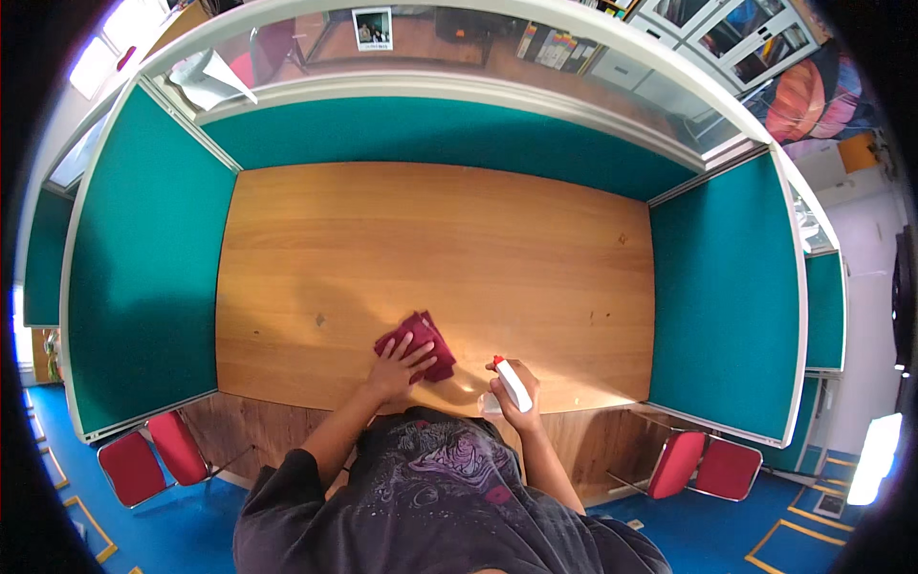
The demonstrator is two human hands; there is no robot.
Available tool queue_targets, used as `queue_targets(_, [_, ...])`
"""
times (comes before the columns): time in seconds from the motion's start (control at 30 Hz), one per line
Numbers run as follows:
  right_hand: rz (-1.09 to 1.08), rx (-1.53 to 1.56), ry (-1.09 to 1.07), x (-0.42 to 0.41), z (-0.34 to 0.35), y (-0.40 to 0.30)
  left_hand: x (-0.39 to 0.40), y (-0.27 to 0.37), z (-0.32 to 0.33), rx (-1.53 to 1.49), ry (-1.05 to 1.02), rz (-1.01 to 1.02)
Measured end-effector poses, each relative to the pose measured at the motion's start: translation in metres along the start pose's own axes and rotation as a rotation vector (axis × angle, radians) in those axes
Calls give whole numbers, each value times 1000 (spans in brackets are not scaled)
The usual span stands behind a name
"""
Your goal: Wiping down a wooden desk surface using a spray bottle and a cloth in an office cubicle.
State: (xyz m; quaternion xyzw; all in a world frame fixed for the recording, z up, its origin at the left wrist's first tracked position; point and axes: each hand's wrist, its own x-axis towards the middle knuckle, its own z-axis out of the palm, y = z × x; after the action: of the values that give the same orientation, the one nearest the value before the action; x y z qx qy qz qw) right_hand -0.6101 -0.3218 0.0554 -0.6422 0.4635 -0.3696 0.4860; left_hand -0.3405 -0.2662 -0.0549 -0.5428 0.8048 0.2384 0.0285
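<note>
My left hand [401, 369] lies spread over a folded dark red cloth [432, 337], pressing it against the wooden tabletop [445, 237] near the front edge. Whether its fingers grip the cloth or only rest on it, I cannot tell. To the right, my right hand [522, 405] is wrapped around a spray bottle with a white trigger head [513, 384] and a red nozzle. The bottle's clear body [490, 405] shows partly beside the fingers; the rest is hidden by the hand. The nozzle points forward over the table.
Green partition panels stand at the left [143, 265], back [430, 133] and right [724, 294] of the tabletop. Red chairs with metal frames stand on the blue floor at the left [133, 466] and right [728, 470]. A glass strip with a photo [373, 29] tops the back panel.
</note>
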Motion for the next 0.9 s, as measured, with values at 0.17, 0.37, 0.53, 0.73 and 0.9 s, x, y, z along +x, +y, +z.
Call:
queue_targets(0.17, [28, -17, -20, 13, -4, -3, 83, -39, -14, -5, 199, -46])
queue_targets(0.37, [156, 67, 65, 18, -21, 1, 227, -77, -114, -21, 80, -257])
queue_targets(0.53, [128, 44, 159, 9, -33, -4, 302, -114, -153, 2, -14, -379])
queue_targets(0.73, [242, 74, 279, -20, -33, -19, 296, -116, -141, 51, 4, -402])
queue_targets(0.9, [166, 34, 320, -58, -32, -15, 221, -72, -95, 89, 60, -223])
